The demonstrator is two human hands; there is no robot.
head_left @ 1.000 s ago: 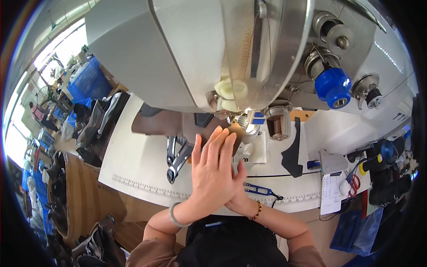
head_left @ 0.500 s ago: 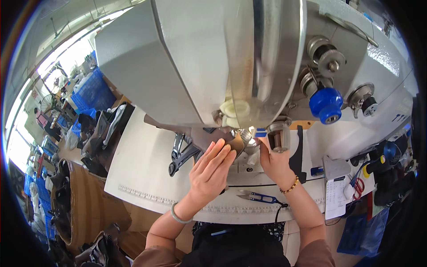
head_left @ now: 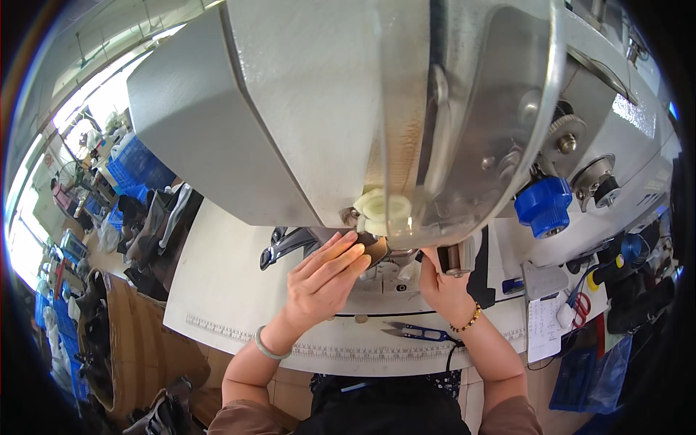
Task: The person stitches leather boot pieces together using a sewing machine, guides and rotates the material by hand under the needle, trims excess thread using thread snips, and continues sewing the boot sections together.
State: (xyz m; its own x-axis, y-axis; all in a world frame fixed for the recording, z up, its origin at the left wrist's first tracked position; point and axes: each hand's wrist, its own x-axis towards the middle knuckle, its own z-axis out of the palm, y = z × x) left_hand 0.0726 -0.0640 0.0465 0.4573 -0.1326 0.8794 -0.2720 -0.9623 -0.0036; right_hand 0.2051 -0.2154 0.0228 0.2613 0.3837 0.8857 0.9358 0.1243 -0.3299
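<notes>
My left hand [head_left: 326, 279] lies with fingers stretched out and side by side on a dark leather-like piece [head_left: 377, 251], which shows a tan face at its edge. This piece sits under the head of a grey-white sewing machine [head_left: 290, 145]. A black strap-like part with a looped end [head_left: 270, 255] sticks out left of my fingers. On the other side of the needle area, my right hand [head_left: 446, 293] is raised by a metal machine part [head_left: 455, 257]. Its fingertips are hidden behind that part, so what they touch cannot be seen.
Thread snips [head_left: 420, 332] lie near the table's front edge, by a printed ruler strip [head_left: 348, 353]. A paper sheet [head_left: 545, 326] and red-handled scissors [head_left: 582, 308] are at the right. A large carton [head_left: 148, 341] and dark piled pieces [head_left: 163, 228] stand left.
The machine head looms larger as the view shifts. My left hand has moved slightly left, and the dark piece has turned, with its strap now nearer the machine. The right hand stays by the metal part.
</notes>
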